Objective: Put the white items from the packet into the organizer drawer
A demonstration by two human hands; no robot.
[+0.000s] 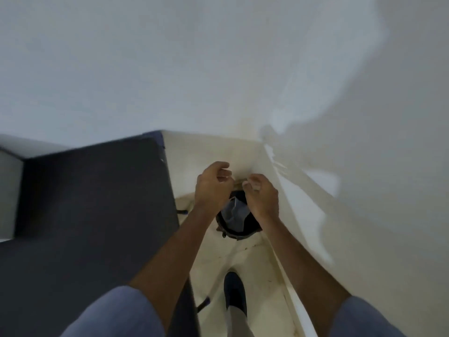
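Seemingly, both hands [237, 190] above bin [237, 222].

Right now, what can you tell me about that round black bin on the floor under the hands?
The round black bin stands on the cream floor in a narrow gap between a dark tabletop and a white wall. Only part of its dark rim shows, because both hands hover above it and hide the rest. Its top is open, and a crumpled grey-blue piece of plastic or paper lies inside. Nothing visibly touches the bin from above. The picture is blurry, so its material is unclear.
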